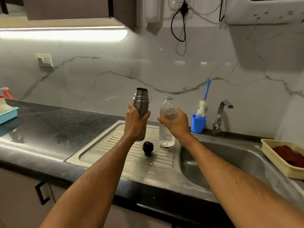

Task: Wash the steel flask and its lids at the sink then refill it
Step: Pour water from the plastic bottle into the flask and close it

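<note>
Steel flask [141,112], uncapped, upright on drainboard [102,145] beside sink [230,155], left hand [135,120] wrapped round body, prob. steadying for refill; clear water bottle [167,129], cap off, gripped by right hand [176,120], ready to pour; black lid [147,146] lying just in front.

Dark stone counter [49,122] runs across the frame, steel drainboard [105,145] set in the middle. Black lid [147,147] and clear plastic bottle [166,129] sit on the drainboard. Blue cup [198,123] by the tap, yellow tray [278,160] far right, blue tray [9,115] far left.
</note>
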